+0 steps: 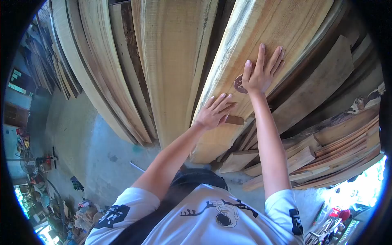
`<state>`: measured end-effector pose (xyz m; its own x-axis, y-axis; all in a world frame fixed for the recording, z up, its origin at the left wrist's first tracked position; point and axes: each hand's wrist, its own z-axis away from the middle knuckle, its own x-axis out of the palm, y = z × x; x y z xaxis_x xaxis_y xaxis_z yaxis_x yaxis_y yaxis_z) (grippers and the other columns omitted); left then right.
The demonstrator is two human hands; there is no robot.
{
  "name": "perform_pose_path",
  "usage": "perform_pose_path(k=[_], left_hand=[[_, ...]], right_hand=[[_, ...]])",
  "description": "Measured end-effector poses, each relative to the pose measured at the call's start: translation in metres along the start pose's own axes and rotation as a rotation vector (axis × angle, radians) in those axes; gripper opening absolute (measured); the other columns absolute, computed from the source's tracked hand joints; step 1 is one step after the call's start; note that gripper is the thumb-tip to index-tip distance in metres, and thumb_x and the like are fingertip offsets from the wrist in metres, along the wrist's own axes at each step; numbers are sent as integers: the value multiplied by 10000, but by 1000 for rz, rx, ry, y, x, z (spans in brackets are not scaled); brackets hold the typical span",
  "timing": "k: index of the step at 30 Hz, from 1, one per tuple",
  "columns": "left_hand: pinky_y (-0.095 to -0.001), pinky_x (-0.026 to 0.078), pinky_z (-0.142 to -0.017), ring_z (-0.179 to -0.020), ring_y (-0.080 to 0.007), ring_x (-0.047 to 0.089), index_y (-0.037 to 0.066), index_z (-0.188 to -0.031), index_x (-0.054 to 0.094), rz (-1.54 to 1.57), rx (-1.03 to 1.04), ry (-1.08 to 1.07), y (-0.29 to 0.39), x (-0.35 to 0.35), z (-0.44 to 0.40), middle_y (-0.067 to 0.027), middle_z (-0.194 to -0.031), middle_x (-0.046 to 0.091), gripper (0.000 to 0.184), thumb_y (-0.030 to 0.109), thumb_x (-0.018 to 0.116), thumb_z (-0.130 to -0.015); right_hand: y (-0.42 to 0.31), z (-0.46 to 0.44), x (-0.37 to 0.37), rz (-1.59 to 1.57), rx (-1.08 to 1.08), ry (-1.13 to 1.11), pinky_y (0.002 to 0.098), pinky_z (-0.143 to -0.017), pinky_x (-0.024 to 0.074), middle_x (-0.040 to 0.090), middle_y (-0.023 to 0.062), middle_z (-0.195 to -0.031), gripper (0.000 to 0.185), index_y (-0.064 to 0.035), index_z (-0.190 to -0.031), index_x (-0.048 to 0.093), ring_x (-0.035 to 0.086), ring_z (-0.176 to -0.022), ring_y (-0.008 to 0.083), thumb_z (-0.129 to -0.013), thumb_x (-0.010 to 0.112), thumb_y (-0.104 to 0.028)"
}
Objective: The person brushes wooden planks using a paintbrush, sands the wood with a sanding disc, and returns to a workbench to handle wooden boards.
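A long, pale wooden slab (pixel 230 53) with a rough, light edge leans in front of me. My right hand (pixel 261 75) lies flat on its face with the fingers spread. Beside that wrist is a round, dark brown patch (pixel 239 84), partly covered by the hand. Lower down, my left hand (pixel 214 112) rests near the slab's left edge, fingers stretched out. Just below its fingertips a small brown strip of wood (pixel 234 120) shows; whether the thumb touches it I cannot tell. Neither hand is closed around anything.
Another wide board (pixel 173 61) stands to the left, with narrower curved planks (pixel 96 61) beyond it. At right, dark boards (pixel 318 90) lean and stacked timber (pixel 339 151) lies low. Clutter (pixel 81 218) covers the concrete floor (pixel 110 157) at lower left; tools (pixel 335 224) lie lower right.
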<state>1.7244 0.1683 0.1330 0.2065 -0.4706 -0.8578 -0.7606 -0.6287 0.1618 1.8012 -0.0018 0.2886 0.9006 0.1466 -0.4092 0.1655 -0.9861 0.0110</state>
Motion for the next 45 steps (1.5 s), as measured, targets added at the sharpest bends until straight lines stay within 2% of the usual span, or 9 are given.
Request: perform_pose_path(k=[7,14,17,22,27,31,35,37,45], left_hand=[[-513,247,-1139,-1439,-284,249,338,-1475,360,-43,15,-47,2,-6,-2,-88,-1565,258,642,367,577,-871],[-551,169,-1158,-1468,-345,126,331,-1507,280,-113,25,-46,10,-12,-1,-127,-1604,95,670,390,555,-899],[-541,145,-1174,-1484,-321,55,298,-1517,253,-62,-1,-57,31,-38,-7,-133,-1606,73,668,352,538,-914],[-512,75,-1199,-1490,-290,-8,166,-1530,227,-128,207,-173,40,-78,-50,-120,-1611,55,710,330,518,-904],[-485,75,-1207,-1494,-246,10,198,-1523,255,-448,216,-144,30,-81,-59,-83,-1616,68,652,299,459,-912],[-452,85,-1213,-1486,-244,87,279,-1525,229,-451,338,38,16,-78,-83,-51,-1608,121,682,364,515,-912],[-445,53,-1214,-1490,-220,68,301,-1510,257,-450,407,109,0,-79,-115,-23,-1614,100,637,451,476,-931],[-442,35,-1213,-1491,-211,57,304,-1509,259,-382,407,72,-11,-84,-121,-12,-1618,83,629,500,443,-940],[-502,40,-1196,-1484,-203,116,229,-1512,263,-549,530,216,-35,-44,-132,0,-1597,203,598,480,339,-974]], right_hand=[[-1,-1,-1,6,14,40,635,-1105,181,230,279,-1517,571,-201,-1448,403,244,-1381,497,-941,393,-464],[-4,1,-8,-46,-25,48,641,-1103,178,192,273,-1520,598,-199,-1465,360,209,-1390,482,-931,466,-448],[-4,0,-6,-21,-18,26,638,-1108,165,162,273,-1527,599,-208,-1472,345,188,-1396,481,-937,459,-452],[0,-3,-16,-108,-45,37,639,-1096,167,194,263,-1515,581,-236,-1456,353,221,-1372,496,-934,475,-460],[25,-25,-32,-85,-132,-18,632,-1065,193,263,209,-1498,527,-252,-1416,400,279,-1349,441,-939,481,-460],[57,-101,-39,-22,-381,145,617,-1022,267,377,148,-1448,485,-284,-1386,439,368,-1307,389,-941,493,-470],[68,-215,-60,19,-472,218,646,-1044,230,359,128,-1453,487,-329,-1373,431,324,-1340,374,-938,445,-547],[68,-274,-61,130,-442,350,604,-1023,280,389,122,-1465,492,-294,-1339,505,379,-1318,370,-925,473,-559],[72,-479,26,-81,-224,534,574,-1106,220,393,215,-1443,734,-87,-1410,407,326,-1351,430,-889,494,-596]])
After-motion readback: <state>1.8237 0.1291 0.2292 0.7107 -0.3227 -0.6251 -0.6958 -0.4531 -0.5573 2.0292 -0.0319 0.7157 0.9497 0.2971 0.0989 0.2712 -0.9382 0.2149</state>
